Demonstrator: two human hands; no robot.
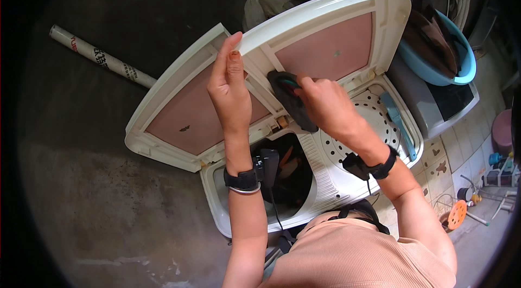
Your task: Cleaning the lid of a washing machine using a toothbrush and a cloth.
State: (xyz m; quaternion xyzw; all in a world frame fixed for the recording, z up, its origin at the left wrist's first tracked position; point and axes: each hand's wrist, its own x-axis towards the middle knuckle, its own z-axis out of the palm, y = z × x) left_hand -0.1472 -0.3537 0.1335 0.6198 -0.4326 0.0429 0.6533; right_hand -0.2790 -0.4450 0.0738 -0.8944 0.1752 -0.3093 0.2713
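Note:
Before me stands a white twin-tub washing machine, both lids raised. My left hand grips the upper inner corner of the right lid, beside the left lid. In my right hand is a dark grey cleaning pad with some teal and red showing by the fingers. It is against or close to the right lid's inner edge, near the hinge; contact is not plain. Dark wet contents fill the left tub. Over the right tub lies a white perforated disc.
A blue brush rests at the right tub's edge. Right of the machine, a blue basin of dark items stands on a grey appliance. Behind the left lid lies a white tube. An orange disc and cables are at lower right.

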